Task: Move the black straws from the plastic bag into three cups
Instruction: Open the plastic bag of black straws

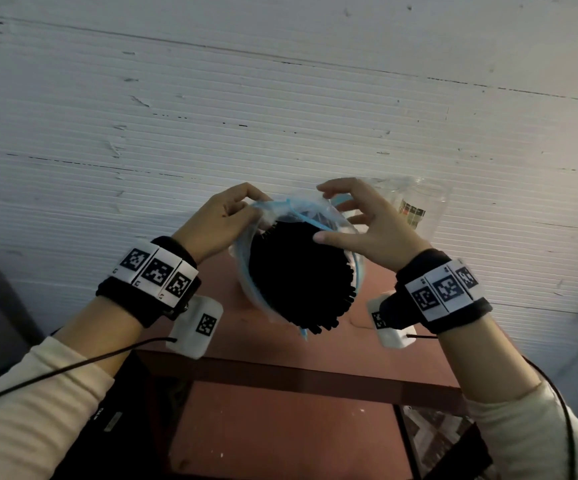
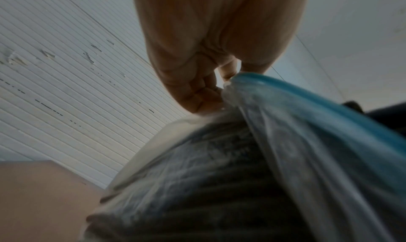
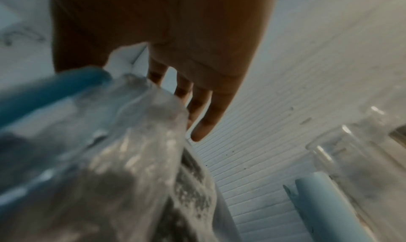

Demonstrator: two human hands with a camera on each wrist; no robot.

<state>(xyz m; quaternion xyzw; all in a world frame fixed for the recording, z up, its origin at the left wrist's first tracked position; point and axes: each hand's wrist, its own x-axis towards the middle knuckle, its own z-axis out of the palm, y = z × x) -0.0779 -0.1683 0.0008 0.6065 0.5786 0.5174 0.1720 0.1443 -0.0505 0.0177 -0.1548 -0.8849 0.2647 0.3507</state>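
Note:
A thick bundle of black straws (image 1: pixel 298 278) stands end-on inside a clear plastic bag (image 1: pixel 244 271) with a blue rim, held above the table. My left hand (image 1: pixel 242 209) pinches the rim on the left side; the left wrist view shows the fingertips (image 2: pixel 211 93) closed on the blue edge of the bag (image 2: pixel 307 141). My right hand (image 1: pixel 322 216) holds the opposite side of the mouth, thumb on the near edge and fingers (image 3: pixel 204 124) stretched behind the plastic bag (image 3: pixel 110 141). Clear cups (image 1: pixel 415 206) stand just beyond the right hand.
A reddish-brown table (image 1: pixel 280 427) lies below the bag, pushed against a white ribbed wall (image 1: pixel 280 98). In the right wrist view a clear cup (image 3: pixel 351 159) and a pale blue cylinder (image 3: pixel 318 202) stand to the right. Cables run from both wristbands.

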